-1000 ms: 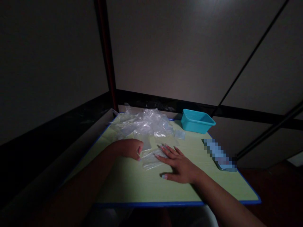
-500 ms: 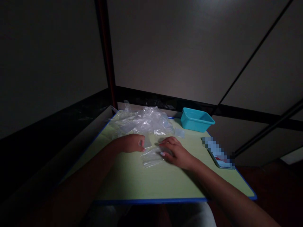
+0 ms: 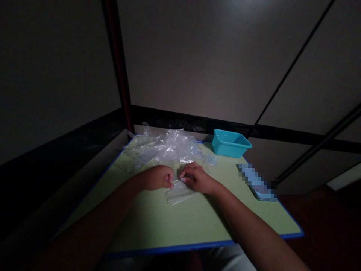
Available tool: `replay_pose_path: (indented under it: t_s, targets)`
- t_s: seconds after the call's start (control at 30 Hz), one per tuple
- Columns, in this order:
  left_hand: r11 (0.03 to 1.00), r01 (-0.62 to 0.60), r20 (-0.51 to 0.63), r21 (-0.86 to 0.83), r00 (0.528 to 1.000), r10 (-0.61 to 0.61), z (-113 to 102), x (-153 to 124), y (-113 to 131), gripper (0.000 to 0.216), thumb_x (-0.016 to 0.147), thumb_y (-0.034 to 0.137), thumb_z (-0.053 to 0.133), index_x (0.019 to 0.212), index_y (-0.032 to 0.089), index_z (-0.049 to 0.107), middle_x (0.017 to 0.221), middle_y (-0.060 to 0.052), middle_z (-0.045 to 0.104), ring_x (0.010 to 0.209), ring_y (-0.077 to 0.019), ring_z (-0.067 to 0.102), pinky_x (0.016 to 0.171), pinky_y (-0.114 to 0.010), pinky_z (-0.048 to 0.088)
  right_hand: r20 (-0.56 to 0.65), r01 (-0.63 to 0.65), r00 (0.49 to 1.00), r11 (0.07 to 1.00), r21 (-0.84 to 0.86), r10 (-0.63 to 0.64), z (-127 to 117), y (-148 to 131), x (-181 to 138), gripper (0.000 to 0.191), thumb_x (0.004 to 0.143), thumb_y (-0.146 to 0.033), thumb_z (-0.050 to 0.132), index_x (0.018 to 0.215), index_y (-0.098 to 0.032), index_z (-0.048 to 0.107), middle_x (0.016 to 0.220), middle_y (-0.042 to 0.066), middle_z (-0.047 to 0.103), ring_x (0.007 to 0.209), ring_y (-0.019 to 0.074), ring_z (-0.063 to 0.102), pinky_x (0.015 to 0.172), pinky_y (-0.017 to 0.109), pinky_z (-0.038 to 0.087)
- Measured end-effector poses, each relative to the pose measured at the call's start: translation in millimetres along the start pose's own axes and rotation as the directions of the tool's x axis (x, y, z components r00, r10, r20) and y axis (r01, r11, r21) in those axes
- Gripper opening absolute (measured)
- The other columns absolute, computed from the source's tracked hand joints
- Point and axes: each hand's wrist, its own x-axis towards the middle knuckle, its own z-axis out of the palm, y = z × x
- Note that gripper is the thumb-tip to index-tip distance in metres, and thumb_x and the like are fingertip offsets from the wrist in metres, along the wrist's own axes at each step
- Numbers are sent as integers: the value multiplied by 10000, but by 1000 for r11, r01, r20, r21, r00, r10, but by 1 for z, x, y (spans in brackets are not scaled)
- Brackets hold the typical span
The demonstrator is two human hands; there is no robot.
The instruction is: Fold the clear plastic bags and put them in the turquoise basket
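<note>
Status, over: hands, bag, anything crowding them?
Left hand and right hand pinch small clear bag at its top edge. Bag lies on green table. Pile of clear bags just behind, teal tub apart.

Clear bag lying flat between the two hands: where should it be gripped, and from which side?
Pinch the clear bag along its far edge, coming from above, left hand and right hand at either end. It lies flat on the green table, so probably only a thin edge can be lifted.

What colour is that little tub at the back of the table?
Teal, or turquoise blue; the tub shows in the head view.
</note>
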Motion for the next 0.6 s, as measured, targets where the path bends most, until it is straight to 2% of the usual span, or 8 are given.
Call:
replay_pose_path:
  t_s: [0.17, 0.3, 0.37, 0.43, 0.5, 0.53, 0.6]
  targets:
    - [999, 47, 34, 17, 998, -47, 3, 1, -5, 202, 653, 371, 593, 657, 172, 558, 643, 18, 528, 636, -154, 508, 553, -234, 345, -19, 11, 1000, 1000, 5, -11, -9, 10, -1, 173, 821, -161, 554, 963, -216, 636, 1004, 54, 620, 1001, 208, 493, 880, 371, 338]
    - [990, 62, 4, 125, 998, -62, 5, -1, -4, 245, 679, 417, 581, 664, 177, 538, 680, 4, 544, 680, -169, 508, 614, -254, 370, -21, -100, 995, 988, -119, 98, -19, 12, -7, 235, 816, -235, 573, 1045, -200, 611, 1094, 92, 587, 1078, 241, 460, 911, 418, 338]
    - [975, 64, -78, 215, 996, -48, 5, -2, 2, 325, 678, 491, 597, 767, 180, 569, 802, -26, 584, 803, -205, 522, 695, -284, 395, 14, -175, 983, 964, -201, 181, -25, 10, -12, 392, 832, -316, 552, 1205, -200, 526, 1244, 132, 509, 1180, 277, 398, 945, 476, 314]
    - [941, 83, -207, 328, 978, -14, 7, -4, 8, 470, 675, 553, 602, 975, 192, 584, 1040, -81, 584, 1004, -271, 487, 831, -368, 385, 106, -233, 958, 939, -252, 266, -29, 8, -16, 541, 863, -394, 488, 1359, -212, 369, 1422, 159, 329, 1302, 314, 262, 985, 554, 246]
    - [900, 90, -275, 426, 961, 34, 11, -4, 14, 628, 699, 568, 586, 1215, 220, 497, 1318, -126, 452, 1217, -341, 345, 968, -496, 273, 228, -261, 919, 929, -262, 322, -31, 5, -19, 615, 893, -449, 401, 1433, -221, 215, 1509, 141, 123, 1371, 319, 94, 1010, 606, 167]
    - [882, 72, -263, 465, 963, 60, 14, -4, 16, 685, 726, 564, 563, 1307, 232, 418, 1418, -130, 346, 1292, -357, 247, 1007, -547, 190, 273, -263, 904, 930, -256, 330, -31, 3, -20, 628, 904, -465, 357, 1447, -218, 160, 1519, 124, 54, 1381, 309, 31, 1017, 615, 140]
    - [858, 3, -171, 514, 980, 99, 20, -4, 19, 725, 795, 540, 488, 1409, 228, 261, 1506, -118, 178, 1365, -341, 92, 1035, -589, 63, 299, -250, 900, 938, -239, 316, -28, 0, -20, 624, 922, -464, 285, 1456, -203, 96, 1518, 99, -2, 1385, 278, -27, 1035, 608, 111]
